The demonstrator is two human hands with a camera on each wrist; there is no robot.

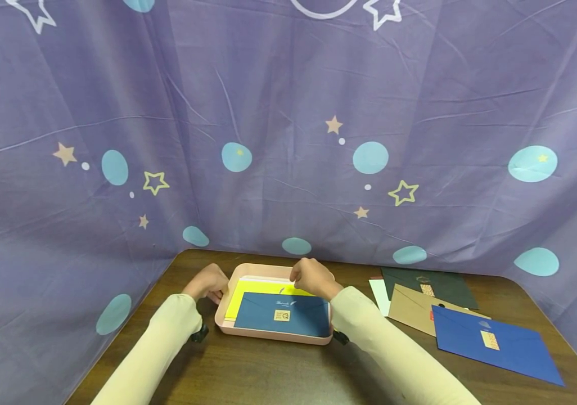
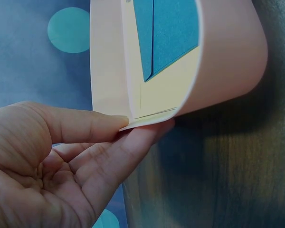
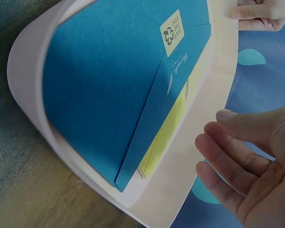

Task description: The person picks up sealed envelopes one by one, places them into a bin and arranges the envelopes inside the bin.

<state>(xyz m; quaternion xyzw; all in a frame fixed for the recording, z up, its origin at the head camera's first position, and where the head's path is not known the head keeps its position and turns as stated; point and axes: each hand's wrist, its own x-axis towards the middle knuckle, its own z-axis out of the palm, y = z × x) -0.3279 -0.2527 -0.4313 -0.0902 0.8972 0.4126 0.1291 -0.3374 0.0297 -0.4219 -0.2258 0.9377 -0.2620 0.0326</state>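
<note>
We see a pink tray (image 1: 273, 336) on the bench (image 1: 268, 371), a blue envelope (image 1: 282, 315) lying over a yellow one (image 1: 248, 292) — mostly covered. Our left hand (image 2: 52, 161) pinches a pale sheet's corner (image 2: 133, 124) at the tray's left rim. Our right hand (image 3: 247, 161) hovers loose-fingered beside the far rim, holding nothing. To the right, loose envelopes (image 1: 491, 337) overlap — the lower ones half hidden.
</note>
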